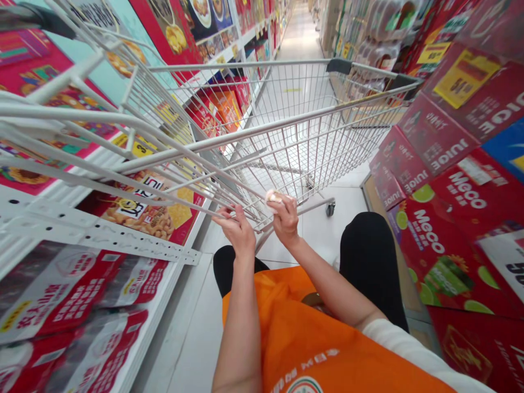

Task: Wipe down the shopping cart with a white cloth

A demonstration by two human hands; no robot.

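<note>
A wire shopping cart (286, 131) stands tilted across the view in front of me. My left hand (238, 229) is at the cart's lower bars, its fingers curled around a thin bar. Just to the right, my right hand (285, 217) is closed on a small crumpled whitish-pink cloth (274, 197), held against or close to the cart's wire side. Whether the cloth touches the wire cannot be made out. The cart's basket shows bare mesh, and a black caster (330, 207) is under it.
Shelves with red packs (69, 289) and snack boxes (151, 204) line the left. Stacked red drink cartons (462, 202) rise close on the right. The aisle floor (297, 38) runs ahead between them. My knees, in black, are below the cart.
</note>
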